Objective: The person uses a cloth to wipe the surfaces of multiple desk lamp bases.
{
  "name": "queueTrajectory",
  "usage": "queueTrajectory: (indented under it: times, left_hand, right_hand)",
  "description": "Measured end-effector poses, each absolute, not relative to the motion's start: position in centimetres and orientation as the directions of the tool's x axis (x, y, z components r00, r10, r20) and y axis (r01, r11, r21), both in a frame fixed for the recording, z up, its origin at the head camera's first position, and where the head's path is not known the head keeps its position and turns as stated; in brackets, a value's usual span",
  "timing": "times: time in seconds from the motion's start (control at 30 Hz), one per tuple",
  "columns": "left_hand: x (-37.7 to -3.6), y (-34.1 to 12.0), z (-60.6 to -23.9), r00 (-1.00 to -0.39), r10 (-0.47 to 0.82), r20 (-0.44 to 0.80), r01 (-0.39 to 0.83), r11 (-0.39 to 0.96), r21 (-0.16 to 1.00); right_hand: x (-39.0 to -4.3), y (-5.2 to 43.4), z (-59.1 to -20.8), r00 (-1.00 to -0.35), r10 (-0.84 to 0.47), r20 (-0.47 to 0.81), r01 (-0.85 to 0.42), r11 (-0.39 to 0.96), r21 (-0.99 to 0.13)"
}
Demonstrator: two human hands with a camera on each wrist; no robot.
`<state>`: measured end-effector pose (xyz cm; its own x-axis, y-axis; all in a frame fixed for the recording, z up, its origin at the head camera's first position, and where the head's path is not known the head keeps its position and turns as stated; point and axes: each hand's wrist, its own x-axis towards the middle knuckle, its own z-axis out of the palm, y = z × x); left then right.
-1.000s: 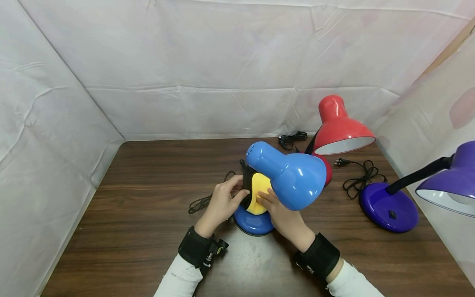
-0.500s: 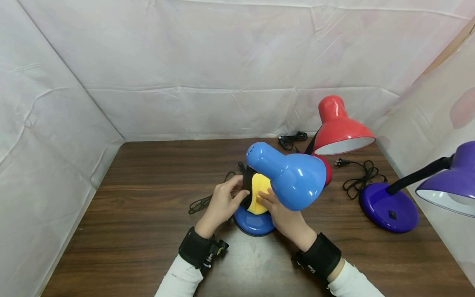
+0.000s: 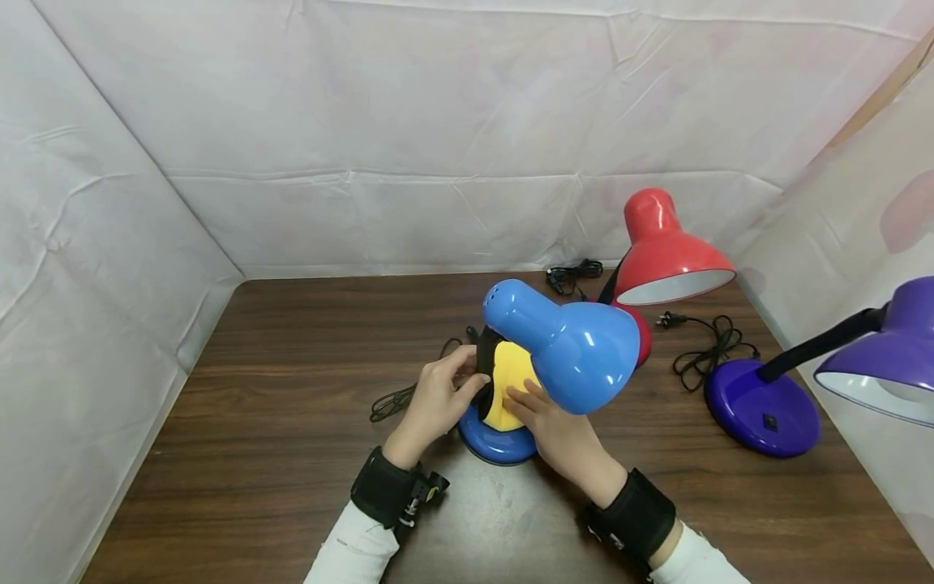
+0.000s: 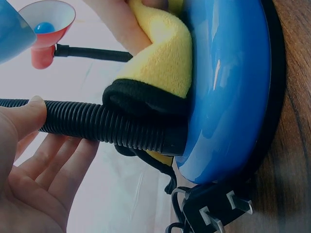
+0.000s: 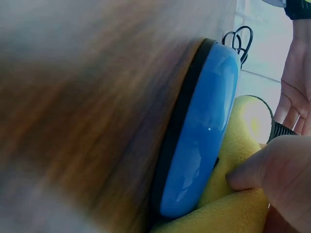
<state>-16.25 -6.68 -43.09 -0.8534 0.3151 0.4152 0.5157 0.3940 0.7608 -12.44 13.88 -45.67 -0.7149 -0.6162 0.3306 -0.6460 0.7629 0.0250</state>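
A blue desk lamp (image 3: 594, 353) stands upright in front of me, its round blue base (image 3: 499, 442) on the table. My left hand (image 3: 438, 397) holds the lamp's black ribbed neck (image 4: 97, 119) between thumb and fingers. A yellow cloth (image 3: 511, 377) with black edging lies bunched on the base, against the neck. My right hand (image 3: 558, 426) holds this cloth and presses it onto the base; in the right wrist view its thumb (image 5: 250, 172) digs into the folds, while the other fingers are mostly hidden. The lamp's plug (image 4: 214, 208) sits beside the base.
A red lamp (image 3: 674, 255) stands behind and to the right, its coiled black cord (image 3: 572, 276) by the back wall. Farther right is a purple lamp (image 3: 762, 405) with its own coiled cord (image 3: 711, 353). White sheeting (image 3: 409, 122) surrounds the wooden table (image 3: 241, 454).
The right hand and the yellow cloth have slid slightly toward me over the base. A black loop of the cloth behind the neck has dropped a little. The left hand keeps its place.
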Motion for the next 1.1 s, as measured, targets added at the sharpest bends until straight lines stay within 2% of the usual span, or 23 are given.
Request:
queueTrajectory:
  times: [0.57, 0.87, 1.1]
  left_hand:
    - [-16.2, -6.6, -43.0, -0.86, 0.315, 0.402, 0.502, 0.373, 0.781]
    - [-16.2, -6.6, -43.0, -0.853, 0.32, 0.412, 0.512, 0.357, 0.781]
    - [-16.2, -6.6, -42.9, -0.855, 0.317, 0.41, 0.508, 0.358, 0.784]
  right_hand:
    - [-9.5, 13.9, -45.2, -0.724, -0.638, 0.264, -0.662, 0.749, -0.004]
    - [-7.9, 14.3, -45.0, -0.683, -0.67, 0.291, -0.703, 0.711, -0.015]
    - [-8.1, 14.2, -45.2, -0.708, -0.649, 0.279, -0.683, 0.73, -0.037]
